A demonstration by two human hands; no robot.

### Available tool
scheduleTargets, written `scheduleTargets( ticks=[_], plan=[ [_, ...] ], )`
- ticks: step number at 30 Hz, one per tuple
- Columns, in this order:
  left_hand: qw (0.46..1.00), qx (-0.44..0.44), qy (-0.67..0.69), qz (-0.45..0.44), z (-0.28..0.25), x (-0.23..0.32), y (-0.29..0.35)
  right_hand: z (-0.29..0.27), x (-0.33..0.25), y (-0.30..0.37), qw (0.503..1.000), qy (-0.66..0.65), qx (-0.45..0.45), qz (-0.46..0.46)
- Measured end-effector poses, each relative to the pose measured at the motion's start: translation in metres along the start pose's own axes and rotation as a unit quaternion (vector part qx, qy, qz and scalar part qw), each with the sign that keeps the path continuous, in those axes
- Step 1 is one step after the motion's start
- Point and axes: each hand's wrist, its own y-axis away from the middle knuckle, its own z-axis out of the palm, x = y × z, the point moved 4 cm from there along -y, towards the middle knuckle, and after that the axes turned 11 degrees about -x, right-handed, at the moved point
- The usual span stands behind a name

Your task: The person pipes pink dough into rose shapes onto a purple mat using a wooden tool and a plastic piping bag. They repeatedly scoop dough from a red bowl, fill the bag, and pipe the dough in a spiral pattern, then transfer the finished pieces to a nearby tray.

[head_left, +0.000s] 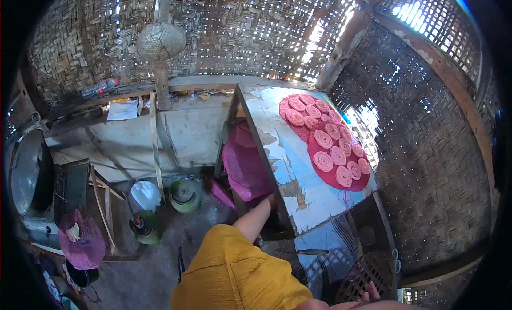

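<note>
My left forearm (254, 220), below a mustard-yellow sleeve (234, 267), reaches in under the table (314, 220). The table's edge hides the left hand and its fingers, so I cannot tell what it touches. Near it, beneath the tabletop, is a magenta mesh-like bundle (245, 166). At the lower right my right hand (369, 293) shows loosely bent fingers, somewhat apart, with nothing seen in them. It is in front of a brown perforated plastic basket (368, 272); whether they touch is unclear. On the tabletop, pink coiled rounds (337, 155) sit on two red-pink round trays (330, 174).
Two green gas cylinders (184, 195) and a white plastic bag (145, 195) stand on the floor at left. Farther left are a large metal pan (31, 171) and a pink mesh basket (82, 251). Woven walls (410, 123) bound the right and back.
</note>
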Motion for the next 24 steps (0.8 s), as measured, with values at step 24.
scheduleTargets(
  ticks=[24],
  plan=[
    [0.851, 0.359, -0.238, -0.301, -0.076, 0.001, -0.023, 0.015, 0.000, -0.012, 0.998, 0.019, -0.058, 0.034]
  ],
)
